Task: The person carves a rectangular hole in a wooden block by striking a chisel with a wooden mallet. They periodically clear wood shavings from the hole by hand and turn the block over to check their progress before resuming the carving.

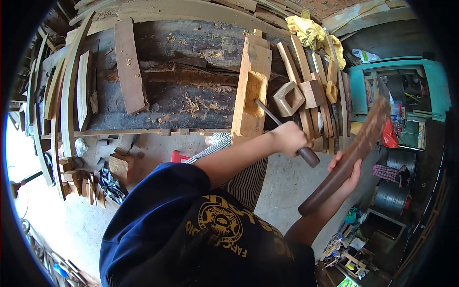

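Hand chiselling posture at a wood-strewn bench. The left hand (290, 139) is closed around a slender chisel with a grey metal shaft and a dark brown cylindrical wooden handle (272, 114); the butt of the handle projects beyond the fist, toward the person's body. The chisel slants, with its working end inside a rough-walled rectangular recess (257, 86) cut in a long, pale yellow-brown wooden beam (258, 50). The beam lies across the bench (181, 43), a thick, dark slab with a rough, cracked surface, and extends past its near edge.

The right hand (348, 176) grips a long, dark brown wooden club (362, 143), fingers and thumb on opposite sides. The club is held tilted, apart from the chisel; its upper end is blurred.

Just to the right of the beam are a pale, square wooden piece with a square opening (289, 99) and, touching it, a solid light brown wooden block (311, 93), both among narrow wooden strips (287, 60). To the left of the beam, a flat reddish-brown board (129, 67) rests across the slab, with small yellowish wood chips (192, 104) scattered between. A yellow printed sack (308, 32) lies at the far right.
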`<action>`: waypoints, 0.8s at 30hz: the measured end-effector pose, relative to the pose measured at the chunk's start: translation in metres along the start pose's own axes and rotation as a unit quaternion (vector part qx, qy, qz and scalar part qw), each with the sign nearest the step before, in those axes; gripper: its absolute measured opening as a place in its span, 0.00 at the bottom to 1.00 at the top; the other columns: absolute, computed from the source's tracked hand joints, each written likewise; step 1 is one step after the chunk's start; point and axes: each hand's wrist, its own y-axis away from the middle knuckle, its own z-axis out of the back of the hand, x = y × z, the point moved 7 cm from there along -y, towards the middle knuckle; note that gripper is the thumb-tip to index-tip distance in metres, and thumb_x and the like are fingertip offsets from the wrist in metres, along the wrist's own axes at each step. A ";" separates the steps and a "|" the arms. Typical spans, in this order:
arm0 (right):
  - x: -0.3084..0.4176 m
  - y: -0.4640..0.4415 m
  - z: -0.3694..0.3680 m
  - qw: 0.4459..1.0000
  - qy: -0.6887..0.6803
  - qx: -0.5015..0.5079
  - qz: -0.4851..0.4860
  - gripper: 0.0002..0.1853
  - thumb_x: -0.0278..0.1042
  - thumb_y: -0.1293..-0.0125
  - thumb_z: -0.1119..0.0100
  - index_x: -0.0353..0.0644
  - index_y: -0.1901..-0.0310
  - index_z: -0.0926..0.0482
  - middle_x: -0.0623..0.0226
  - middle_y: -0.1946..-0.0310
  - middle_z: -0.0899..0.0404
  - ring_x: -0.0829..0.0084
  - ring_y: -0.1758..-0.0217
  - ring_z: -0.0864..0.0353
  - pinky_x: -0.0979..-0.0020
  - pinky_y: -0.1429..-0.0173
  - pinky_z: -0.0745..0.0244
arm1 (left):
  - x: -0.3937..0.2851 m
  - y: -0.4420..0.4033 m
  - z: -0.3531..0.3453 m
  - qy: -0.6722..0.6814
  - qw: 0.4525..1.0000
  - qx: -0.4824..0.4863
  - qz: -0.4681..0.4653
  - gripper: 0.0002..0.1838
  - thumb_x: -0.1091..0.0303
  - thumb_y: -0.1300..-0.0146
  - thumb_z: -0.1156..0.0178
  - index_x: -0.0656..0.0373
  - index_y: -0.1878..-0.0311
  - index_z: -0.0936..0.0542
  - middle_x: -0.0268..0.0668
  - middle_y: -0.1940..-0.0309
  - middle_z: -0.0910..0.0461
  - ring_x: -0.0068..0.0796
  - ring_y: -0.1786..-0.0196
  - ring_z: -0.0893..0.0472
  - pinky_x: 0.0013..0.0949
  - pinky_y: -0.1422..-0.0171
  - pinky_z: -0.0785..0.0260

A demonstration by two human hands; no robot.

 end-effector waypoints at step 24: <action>-0.029 0.073 -0.021 0.945 -0.148 0.022 0.291 0.33 0.57 0.29 0.71 0.36 0.36 0.38 0.63 0.80 0.29 0.71 0.77 0.34 0.59 0.51 0.36 | -0.064 0.038 0.050 0.093 0.996 0.018 0.003 0.18 0.67 0.52 0.33 0.60 0.59 0.27 0.41 0.65 0.21 0.44 0.55 0.21 0.44 0.47 0.30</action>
